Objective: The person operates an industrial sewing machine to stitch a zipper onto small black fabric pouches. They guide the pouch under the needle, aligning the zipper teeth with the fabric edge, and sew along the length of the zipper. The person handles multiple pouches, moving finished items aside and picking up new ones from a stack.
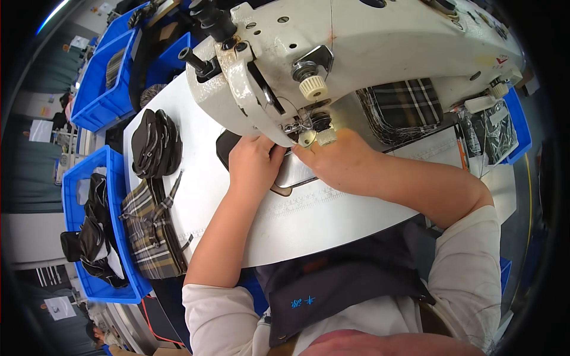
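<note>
A white sewing machine (273,65) stands over the table, its presser foot and needle area low in front of both hands. Beneath it lies a dark, flat fabric piece (225,148) with a rounded corner, mostly hidden by my fingers. My left hand (254,165) is closed on this piece at its left part, thumb and fingers close to the presser foot. From the other side, my right hand (339,161) grips the work by the needle, its fingertips partly behind the machine. A small tan-edged bit (281,190) sticks out below my left hand.
A stack of dark zippered pieces (155,143) and bundled plaid fabric (151,231) lie at the left. Blue bins (107,225) with dark items stand beyond the table edge. Plaid panels (404,107) are stacked under the machine arm, near a plastic-wrapped packet (491,132).
</note>
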A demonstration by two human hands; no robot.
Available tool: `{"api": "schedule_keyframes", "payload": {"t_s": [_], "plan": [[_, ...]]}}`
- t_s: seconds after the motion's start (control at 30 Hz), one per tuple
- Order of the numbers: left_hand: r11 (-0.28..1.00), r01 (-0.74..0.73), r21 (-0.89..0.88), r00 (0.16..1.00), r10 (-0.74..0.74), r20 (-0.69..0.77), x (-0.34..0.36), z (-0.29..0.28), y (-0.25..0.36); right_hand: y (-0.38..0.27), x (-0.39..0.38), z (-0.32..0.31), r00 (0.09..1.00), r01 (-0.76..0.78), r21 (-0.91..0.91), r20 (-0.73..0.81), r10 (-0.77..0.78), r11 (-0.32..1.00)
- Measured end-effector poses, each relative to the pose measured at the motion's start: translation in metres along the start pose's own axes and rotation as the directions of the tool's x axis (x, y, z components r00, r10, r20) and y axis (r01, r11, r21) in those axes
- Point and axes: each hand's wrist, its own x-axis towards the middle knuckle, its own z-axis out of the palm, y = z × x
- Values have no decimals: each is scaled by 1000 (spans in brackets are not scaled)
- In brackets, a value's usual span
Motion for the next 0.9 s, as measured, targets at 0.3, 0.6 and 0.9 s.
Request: {"api": "schedule_keyframes", "payload": {"t_s": [0.3, 0.6, 0.9], "plan": [[999, -36, 3, 994, 35, 101, -11, -24, 22, 0, 0, -2, 999, -33, 7, -25, 34, 999], [1000, 0, 26, 996, -3, 94, -14, -20, 27, -5, -2, -4, 998, -45, 75, -45, 48, 996], [979, -82, 186, 997, 79, 24, -16, -13, 33, -2, 1, -9, 998, -47, 138, 35, 43, 989]]}}
